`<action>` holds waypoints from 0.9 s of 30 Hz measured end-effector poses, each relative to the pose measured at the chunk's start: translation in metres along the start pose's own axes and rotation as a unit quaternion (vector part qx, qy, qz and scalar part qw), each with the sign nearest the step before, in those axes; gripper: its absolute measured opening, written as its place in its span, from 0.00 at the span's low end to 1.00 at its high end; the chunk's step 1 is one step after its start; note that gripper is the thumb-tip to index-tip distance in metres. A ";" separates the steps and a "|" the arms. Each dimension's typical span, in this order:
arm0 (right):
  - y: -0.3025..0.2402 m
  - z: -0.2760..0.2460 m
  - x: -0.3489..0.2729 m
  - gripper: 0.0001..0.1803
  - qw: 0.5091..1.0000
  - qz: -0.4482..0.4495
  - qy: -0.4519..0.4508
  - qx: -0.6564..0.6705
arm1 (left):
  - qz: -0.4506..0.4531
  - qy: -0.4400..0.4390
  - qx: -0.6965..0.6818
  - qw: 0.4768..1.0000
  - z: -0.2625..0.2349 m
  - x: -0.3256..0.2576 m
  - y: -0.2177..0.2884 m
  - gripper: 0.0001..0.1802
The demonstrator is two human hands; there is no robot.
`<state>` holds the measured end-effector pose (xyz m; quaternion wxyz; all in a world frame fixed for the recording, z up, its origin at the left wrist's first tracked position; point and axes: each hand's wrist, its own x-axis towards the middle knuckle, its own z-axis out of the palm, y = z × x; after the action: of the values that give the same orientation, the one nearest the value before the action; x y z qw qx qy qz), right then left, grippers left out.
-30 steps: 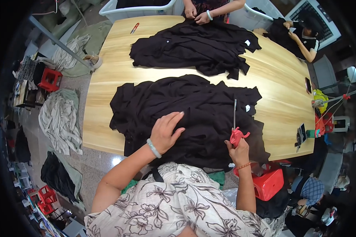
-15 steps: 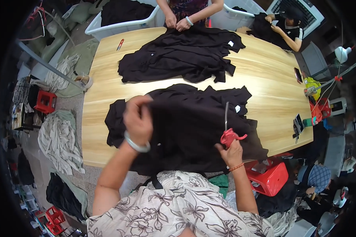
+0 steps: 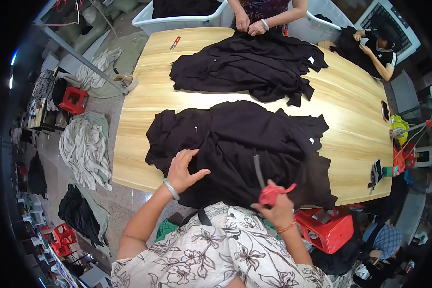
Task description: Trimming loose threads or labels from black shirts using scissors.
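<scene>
A black garment lies spread on the near side of the wooden table, its near edge at my body. My left hand rests on its left part, fingers stretched and thumb apart, holding nothing. Red-handled scissors are in my right hand, over the garment's near right part. Their metal blades point away from me and are slightly blurred. A small white tag shows at the garment's right end.
Across the wooden table, a person's hands work at another black garment. Red-handled thread snips lie far left. White bins stand behind. A red stool is at the near right, beside the table.
My left hand has come down from above the garment onto its left part. My right hand has moved slightly nearer to me with the scissors. The view has shifted left.
</scene>
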<state>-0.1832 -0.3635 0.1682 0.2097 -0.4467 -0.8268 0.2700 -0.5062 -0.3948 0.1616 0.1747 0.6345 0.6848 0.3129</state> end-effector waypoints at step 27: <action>0.105 -0.063 -0.047 0.05 0.905 0.356 0.060 -0.226 | 0.177 -0.092 0.065 0.978 0.079 0.003 0.061 0.30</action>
<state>-0.0567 -0.3396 0.1447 0.0423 -0.7620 -0.6376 0.1052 -0.4099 -0.3752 0.1432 0.1369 0.7818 0.5614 0.2344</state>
